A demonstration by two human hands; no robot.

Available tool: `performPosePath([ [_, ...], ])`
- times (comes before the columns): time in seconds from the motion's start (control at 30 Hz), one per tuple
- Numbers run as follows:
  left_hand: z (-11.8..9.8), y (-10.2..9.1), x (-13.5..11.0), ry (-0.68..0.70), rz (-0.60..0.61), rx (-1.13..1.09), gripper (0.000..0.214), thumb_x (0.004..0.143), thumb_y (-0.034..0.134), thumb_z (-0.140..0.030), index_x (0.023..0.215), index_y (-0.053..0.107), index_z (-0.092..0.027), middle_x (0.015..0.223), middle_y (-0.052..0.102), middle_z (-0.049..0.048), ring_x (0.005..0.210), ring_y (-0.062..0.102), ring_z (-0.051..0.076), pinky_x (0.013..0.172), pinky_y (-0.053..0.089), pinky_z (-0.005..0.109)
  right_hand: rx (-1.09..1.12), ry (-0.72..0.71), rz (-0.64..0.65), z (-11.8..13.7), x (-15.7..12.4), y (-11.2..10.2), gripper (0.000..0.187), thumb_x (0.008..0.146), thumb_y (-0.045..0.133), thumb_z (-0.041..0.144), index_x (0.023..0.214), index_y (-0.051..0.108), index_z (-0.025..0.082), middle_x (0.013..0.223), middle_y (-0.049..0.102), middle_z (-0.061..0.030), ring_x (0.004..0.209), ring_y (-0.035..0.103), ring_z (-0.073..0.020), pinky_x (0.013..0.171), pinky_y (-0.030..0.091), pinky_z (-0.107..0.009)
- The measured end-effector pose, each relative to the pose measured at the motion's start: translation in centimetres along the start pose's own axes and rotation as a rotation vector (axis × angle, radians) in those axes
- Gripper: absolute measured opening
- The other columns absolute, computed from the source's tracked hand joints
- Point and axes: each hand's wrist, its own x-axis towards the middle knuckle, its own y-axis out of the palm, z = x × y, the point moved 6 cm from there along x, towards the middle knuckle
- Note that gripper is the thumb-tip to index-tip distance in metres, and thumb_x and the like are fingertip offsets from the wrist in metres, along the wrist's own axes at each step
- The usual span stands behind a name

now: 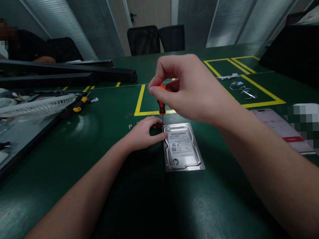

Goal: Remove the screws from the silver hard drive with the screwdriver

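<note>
A silver hard drive [185,143] with a white printed label lies flat on the green table. My left hand [145,134] grips its far left corner, the thumb on the top face and the fingers by the edge. Above that corner a red and black screwdriver [162,107] stands upright, its thin shaft reaching down to the corner of the drive. My right hand [184,86] pinches the top of the screwdriver's handle from above. Whether the tip sits in a screw is too small to tell. Several tiny pale pieces, perhaps screws [130,126], lie left of the drive.
A yellow and black screwdriver [80,104] lies beside a large dark-edged panel [38,139] at left. Long black bars [67,72] lie behind it. Eyeglasses [242,89] and a phone [281,128] are at right. A person [26,47] sits at far left.
</note>
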Motion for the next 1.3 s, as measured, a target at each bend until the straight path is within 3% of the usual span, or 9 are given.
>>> performPosePath([
  [0.27,0.3,0.1,0.0,0.012,-0.006,-0.005,0.041,0.090,0.069,-0.053,0.112,0.068,-0.019,0.115,0.071,0.0096,0.103,0.064,0.025,0.092,0.053,0.043,0.011,0.036,0.017,0.1,0.1,0.0,0.014,0.093,0.070,0.020,0.083,0.061,0.024,0.097,0.073,-0.0046,0.093,0.069,-0.0227,0.078,0.055,-0.033],
  [0.4,0.3,0.1,0.0,0.018,-0.004,0.009,0.041,0.090,0.069,-0.052,0.113,0.068,-0.018,0.114,0.071,0.0094,0.102,0.065,0.025,0.092,0.053,0.042,0.002,0.069,0.043,-0.4,0.2,0.3,0.013,0.100,0.060,0.019,0.089,0.066,0.022,0.088,0.071,-0.0035,0.087,0.068,-0.0196,0.073,0.050,-0.029],
  [0.5,0.3,0.2,0.0,0.015,0.002,0.012,0.040,0.090,0.069,-0.052,0.113,0.068,-0.018,0.115,0.071,0.0093,0.102,0.065,0.025,0.091,0.053,0.041,0.022,0.082,0.097,-0.7,0.2,0.6,0.022,0.104,0.049,0.016,0.100,0.071,0.021,0.080,0.069,-0.0029,0.077,0.066,-0.0175,0.067,0.047,-0.028],
  [0.63,0.2,0.2,0.0,0.008,0.005,0.015,0.041,0.090,0.069,-0.052,0.112,0.068,-0.018,0.113,0.071,0.0092,0.101,0.064,0.025,0.092,0.053,0.041,0.011,0.113,0.080,-0.7,0.2,0.4,0.019,0.102,0.053,0.014,0.100,0.071,0.019,0.077,0.069,-0.0023,0.066,0.064,-0.0153,0.062,0.045,-0.027],
  [0.77,0.1,0.1,0.0,0.009,0.007,0.006,0.040,0.090,0.069,-0.051,0.112,0.068,-0.018,0.114,0.070,0.0089,0.102,0.064,0.024,0.092,0.052,0.040,-0.021,0.087,0.017,-0.7,0.3,0.2,0.009,0.098,0.064,0.019,0.091,0.070,0.020,0.085,0.073,-0.0034,0.073,0.066,-0.0157,0.065,0.047,-0.027],
  [0.97,0.2,0.2,0.0,0.004,0.006,0.009,0.040,0.090,0.070,-0.051,0.112,0.068,-0.017,0.114,0.070,0.0088,0.101,0.063,0.024,0.091,0.052,0.040,-0.060,0.074,-0.038,-1.0,0.2,0.0,0.012,0.095,0.069,0.025,0.084,0.063,0.021,0.087,0.072,-0.0049,0.080,0.068,-0.0197,0.066,0.048,-0.030],
  [1.3,0.1,0.1,0.0,0.006,-0.004,0.000,0.040,0.090,0.070,-0.051,0.112,0.068,-0.018,0.115,0.071,0.0094,0.102,0.064,0.025,0.092,0.052,0.041,-0.015,0.045,0.014,-0.2,0.0,0.1,0.012,0.093,0.070,0.020,0.086,0.061,0.022,0.092,0.073,-0.0040,0.086,0.069,-0.0195,0.069,0.049,-0.029],
])
